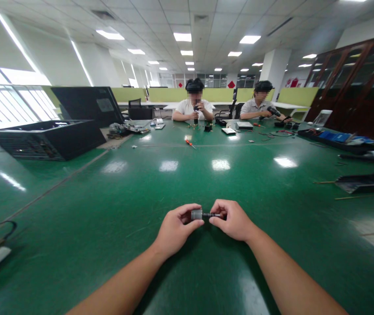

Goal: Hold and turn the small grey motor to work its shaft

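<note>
A short grey metal cylinder [197, 214], perhaps a small gearbox or motor housing, sits between the thumb and fingers of my left hand [175, 228]. From its right end a thin dark ridged shaft [210, 215] sticks out sideways. Its far end is pinched in my right hand [231, 221], with the fingertips partly covering it. Both hands are close together just above the green table [160, 183], holding the cylinder and shaft in one line. Whether the shaft is fixed in the cylinder cannot be made out.
An orange-handled screwdriver [189, 143] lies farther back. On the left stand an opened black computer case [52, 140] and loose parts [127, 128]. Black trays [337, 142] line the right. Two people [193, 109] work with tools across the table.
</note>
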### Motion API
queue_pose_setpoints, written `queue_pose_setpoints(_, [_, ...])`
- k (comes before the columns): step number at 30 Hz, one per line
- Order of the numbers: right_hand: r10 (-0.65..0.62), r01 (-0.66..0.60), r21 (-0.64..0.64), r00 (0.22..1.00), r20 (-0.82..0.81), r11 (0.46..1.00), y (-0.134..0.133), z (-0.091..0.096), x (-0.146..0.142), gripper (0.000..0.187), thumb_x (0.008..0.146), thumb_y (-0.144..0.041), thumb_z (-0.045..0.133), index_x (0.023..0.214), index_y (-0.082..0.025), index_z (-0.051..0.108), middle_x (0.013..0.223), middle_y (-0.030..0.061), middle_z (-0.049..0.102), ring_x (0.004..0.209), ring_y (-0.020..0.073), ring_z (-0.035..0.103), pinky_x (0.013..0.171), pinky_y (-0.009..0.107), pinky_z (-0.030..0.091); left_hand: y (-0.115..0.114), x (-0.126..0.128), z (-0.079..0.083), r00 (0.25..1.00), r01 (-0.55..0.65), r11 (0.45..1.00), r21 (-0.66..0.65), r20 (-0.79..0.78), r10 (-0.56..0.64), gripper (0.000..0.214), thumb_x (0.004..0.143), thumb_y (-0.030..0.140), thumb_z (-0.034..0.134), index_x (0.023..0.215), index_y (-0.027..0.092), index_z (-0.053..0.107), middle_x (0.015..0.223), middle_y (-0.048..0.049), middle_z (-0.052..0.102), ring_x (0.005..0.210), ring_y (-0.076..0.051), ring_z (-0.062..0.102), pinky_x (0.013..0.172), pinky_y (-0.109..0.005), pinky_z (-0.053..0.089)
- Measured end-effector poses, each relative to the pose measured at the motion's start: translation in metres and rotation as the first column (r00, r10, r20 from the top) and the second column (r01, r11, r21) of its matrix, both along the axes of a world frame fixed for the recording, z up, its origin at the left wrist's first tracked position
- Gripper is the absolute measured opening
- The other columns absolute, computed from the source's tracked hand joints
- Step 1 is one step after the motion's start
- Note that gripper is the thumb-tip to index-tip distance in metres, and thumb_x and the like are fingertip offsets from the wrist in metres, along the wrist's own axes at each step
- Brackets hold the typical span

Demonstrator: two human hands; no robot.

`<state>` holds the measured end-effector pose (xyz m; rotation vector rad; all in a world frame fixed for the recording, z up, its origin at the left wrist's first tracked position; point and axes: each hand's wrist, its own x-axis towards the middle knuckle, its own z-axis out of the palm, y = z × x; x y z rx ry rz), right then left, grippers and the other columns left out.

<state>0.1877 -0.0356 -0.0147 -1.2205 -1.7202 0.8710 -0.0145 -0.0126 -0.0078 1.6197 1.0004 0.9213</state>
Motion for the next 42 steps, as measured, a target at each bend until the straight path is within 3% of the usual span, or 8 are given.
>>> queue_pose_setpoints(9, [0.001,-0.001,-0.011,1.0,-0.006,1.0,0.0013,-0.0003,0.0009,0.007,0.071,-0.016,0.063,0.075,-0.017,0.057,0.063,-0.003,0.054,0.053,0.0102,0.048,0.052,0.021,0.036,-0.0002,-0.0004,-0.0008,1.0,-0.001,1.0,-0.002,0.006,0.001,0.043,0.069,0.029,0.077,0.108,0.015,0.068,0.103,-0.0095,0.071,0.095,-0.025,0.067,0.094,-0.039,0.053])
queue_pose_setpoints(42, [0.008,-0.013,-0.064,0.996,-0.084,0.998,0.0023,-0.0028,0.003,0.005,0.077,-0.019,0.062,0.078,-0.017,0.057,0.057,-0.0047,0.052,0.049,0.0099,0.05,0.048,0.021,0.037,0.0003,-0.0006,0.0003,0.997,-0.018,0.999,-0.037,0.068,0.02,0.043,0.068,0.029,0.078,0.108,0.014,0.067,0.102,-0.0093,0.072,0.095,-0.025,0.068,0.094,-0.039,0.053])
